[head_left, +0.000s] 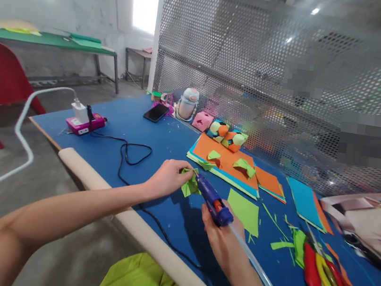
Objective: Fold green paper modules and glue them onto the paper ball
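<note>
My right hand (224, 227) grips a blue hot glue gun (209, 194), its nozzle pointing up and to the left. A long clear glue stick (260, 270) runs out of its back end. Between the closed fingers of my left hand (170, 178) is a folded piece of green paper (190, 187). The nozzle tip is right at the upper edge of this paper; whether it touches, I cannot tell. Beyond my hands, small folded green pieces (244, 167) lie on a stack of orange paper (224, 155). A green paper sheet (244, 212) lies flat to the right.
Red and yellow scissors (330, 283) lie among green scraps (299, 245) on the right. A black cord (124, 150) crosses the blue table (108, 164) from a pink power strip (86, 123). Paper ornaments (234, 140), a bottle (188, 103) and a phone (156, 112) are at the back, before a perforated metal panel (259, 67).
</note>
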{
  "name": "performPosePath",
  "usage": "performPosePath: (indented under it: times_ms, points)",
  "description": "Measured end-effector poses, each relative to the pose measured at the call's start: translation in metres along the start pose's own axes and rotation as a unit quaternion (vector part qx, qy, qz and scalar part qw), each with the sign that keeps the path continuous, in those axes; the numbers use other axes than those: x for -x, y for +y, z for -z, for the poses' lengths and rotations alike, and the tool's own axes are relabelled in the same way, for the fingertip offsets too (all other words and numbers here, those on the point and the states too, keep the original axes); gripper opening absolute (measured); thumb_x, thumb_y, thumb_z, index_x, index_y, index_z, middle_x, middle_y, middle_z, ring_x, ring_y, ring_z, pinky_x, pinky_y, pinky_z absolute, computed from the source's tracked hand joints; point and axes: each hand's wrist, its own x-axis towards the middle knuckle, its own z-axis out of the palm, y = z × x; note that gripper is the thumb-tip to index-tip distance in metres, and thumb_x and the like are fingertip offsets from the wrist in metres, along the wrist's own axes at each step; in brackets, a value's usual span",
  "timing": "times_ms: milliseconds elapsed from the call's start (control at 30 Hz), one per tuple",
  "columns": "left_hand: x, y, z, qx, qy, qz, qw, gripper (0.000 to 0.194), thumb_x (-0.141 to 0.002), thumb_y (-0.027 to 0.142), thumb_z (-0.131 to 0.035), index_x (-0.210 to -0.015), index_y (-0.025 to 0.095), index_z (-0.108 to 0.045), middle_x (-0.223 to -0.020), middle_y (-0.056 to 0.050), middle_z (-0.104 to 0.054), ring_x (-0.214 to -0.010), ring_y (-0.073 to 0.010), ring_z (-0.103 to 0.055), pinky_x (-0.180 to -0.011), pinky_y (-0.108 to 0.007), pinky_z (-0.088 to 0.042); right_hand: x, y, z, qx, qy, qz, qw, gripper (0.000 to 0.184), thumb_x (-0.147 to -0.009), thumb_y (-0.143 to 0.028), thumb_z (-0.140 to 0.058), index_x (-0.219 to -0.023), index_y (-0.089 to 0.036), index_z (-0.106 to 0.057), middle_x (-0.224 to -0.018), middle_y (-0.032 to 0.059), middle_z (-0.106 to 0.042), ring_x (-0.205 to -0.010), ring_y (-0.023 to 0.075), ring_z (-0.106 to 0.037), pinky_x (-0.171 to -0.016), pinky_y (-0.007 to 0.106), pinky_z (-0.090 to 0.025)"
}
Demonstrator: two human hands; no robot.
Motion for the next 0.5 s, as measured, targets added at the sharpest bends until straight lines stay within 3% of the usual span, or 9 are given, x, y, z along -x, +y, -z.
performPosePath:
  times_ms: [267, 500]
  points:
    - [-0.0035, 0.0003, -0.0025, -0.010, -0.003, 0.011, 1.000, 0.025, -0.078, 0.025, -0.047, -0.071, 0.013, -0.067, -0.058, 0.003, -0.055, -0.054, -0.0081, -0.041, -0.050, -0.019, -0.030, -0.0011, -0.0008, 0.0066, 0.062, 0.004, 0.046, 0.997, 0.022, -0.086, -0.039, -0.047, -0.077, -0.020, -0.055, -0.057, -0.0016, -0.054, -0.045, 0.0123, -0.047, -0.046, 0.023, -0.038]
    - [-0.0019, -0.0027, -0.0048, -0.023, 0.000, 0.010, 1.000, 0.024, -0.078, 0.025, -0.048, -0.073, 0.013, -0.068, -0.059, 0.002, -0.058, -0.055, -0.0088, -0.043, -0.052, -0.019, -0.031, -0.0007, -0.0041, 0.0099, 0.065, -0.033, 0.028, 0.997, 0.025, -0.087, -0.042, -0.044, -0.080, -0.020, -0.054, -0.056, -0.0017, -0.054, -0.044, 0.0126, -0.047, -0.044, 0.023, -0.037]
